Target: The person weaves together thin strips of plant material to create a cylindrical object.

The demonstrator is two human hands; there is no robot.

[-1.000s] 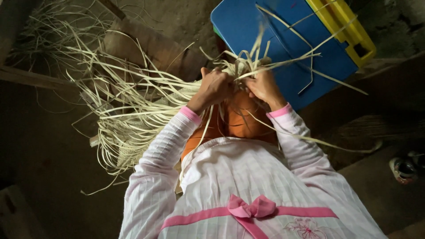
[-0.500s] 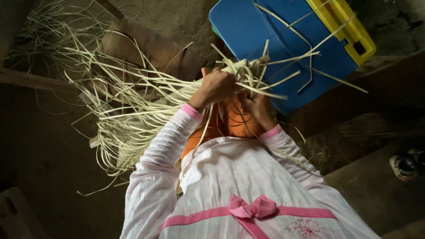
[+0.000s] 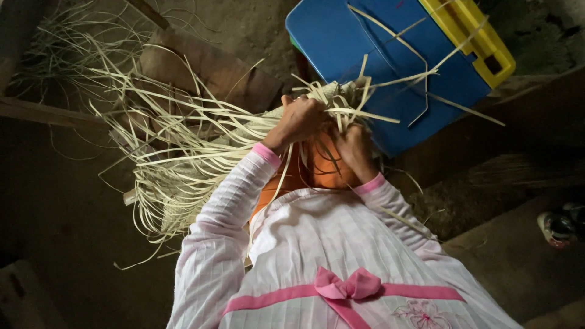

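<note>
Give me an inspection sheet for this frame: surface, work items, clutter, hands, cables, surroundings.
Surface: dark dirt floor, dimly lit.
Work items: bundle of pale flat straw strips, fanning out leftwards, partly woven near the hands; orange cloth beneath them.
Clutter: loose strips across the blue plastic box with yellow handle; brown board under the strips.
Hands: left hand closed on the strips; right hand gripping strips close beside it.
Cables: nothing seen.
Surroundings: pink striped sleeves, pink bow on the garment; shoe at the right edge; more straw top left.
</note>
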